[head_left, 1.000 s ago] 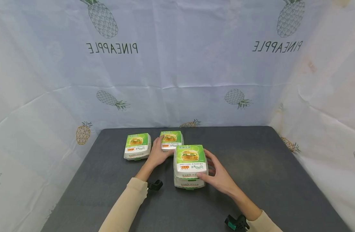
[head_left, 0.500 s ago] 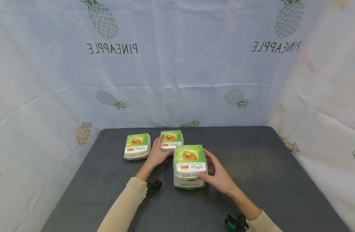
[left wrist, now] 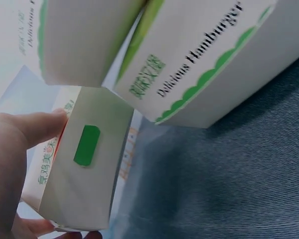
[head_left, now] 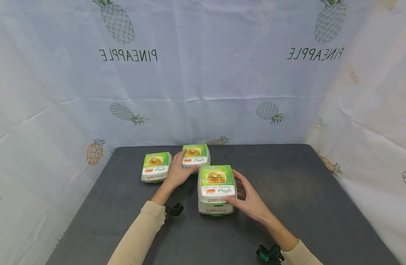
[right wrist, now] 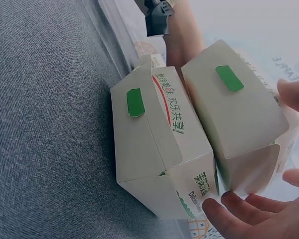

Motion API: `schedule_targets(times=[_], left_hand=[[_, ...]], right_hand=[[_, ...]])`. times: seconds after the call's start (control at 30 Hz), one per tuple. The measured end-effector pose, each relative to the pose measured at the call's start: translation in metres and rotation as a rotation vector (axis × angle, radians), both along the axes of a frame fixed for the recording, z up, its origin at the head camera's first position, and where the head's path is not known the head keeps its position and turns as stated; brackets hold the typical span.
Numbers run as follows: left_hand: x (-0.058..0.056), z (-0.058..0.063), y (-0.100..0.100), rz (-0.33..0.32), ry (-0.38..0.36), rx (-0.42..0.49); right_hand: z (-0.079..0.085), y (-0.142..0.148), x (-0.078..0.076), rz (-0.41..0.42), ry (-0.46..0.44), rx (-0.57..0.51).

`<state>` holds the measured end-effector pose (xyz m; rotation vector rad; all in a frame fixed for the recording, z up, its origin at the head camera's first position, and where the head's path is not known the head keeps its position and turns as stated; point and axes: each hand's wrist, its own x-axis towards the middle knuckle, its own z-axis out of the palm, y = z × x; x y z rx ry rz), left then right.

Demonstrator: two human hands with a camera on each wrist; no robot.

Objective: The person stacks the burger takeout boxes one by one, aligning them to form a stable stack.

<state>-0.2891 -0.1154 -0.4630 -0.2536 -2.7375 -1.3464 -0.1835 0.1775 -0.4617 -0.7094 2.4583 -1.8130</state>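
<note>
Two green-and-white hamburger boxes stand stacked mid-table, an upper box (head_left: 217, 180) on a lower box (head_left: 216, 209). My right hand (head_left: 251, 200) holds the upper one at its right side, thumb at the near corner and fingers along the far part. In the right wrist view, fingertips (right wrist: 229, 206) meet the ends of both boxes. Behind the stack, my left hand (head_left: 178, 172) grips another hamburger box (head_left: 194, 151) by its left and near sides. The left wrist view shows this box (left wrist: 84, 184) tilted, thumb on one face and fingers beneath, raised off the table.
A further hamburger box (head_left: 156, 165) lies on the dark table (head_left: 289, 184), just left of my left hand. White pineapple-print cloth (head_left: 216, 73) hangs along the back and both sides. Black camera mounts (head_left: 270, 254) sit at the wrists.
My left hand has lifted the rear hamburger box slightly up and back, its forearm shifting a little left. The right hand and the stack have stayed put.
</note>
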Motion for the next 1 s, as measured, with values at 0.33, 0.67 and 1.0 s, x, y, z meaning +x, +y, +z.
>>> schedule_targets(times=[0.33,0.67,1.0], left_hand=[[0.004,0.020,-0.005,0.003,0.033,0.039],[0.007,0.039,-0.010,0.013,0.054,0.051],[0.013,0.050,-0.010,0.011,0.080,0.058]], right_hand=[[0.000,-0.001,0.001,-0.005,-0.008,-0.002],[0.001,-0.001,0.000,-0.012,-0.010,0.001],[0.000,-0.001,0.000,-0.014,-0.007,0.000]])
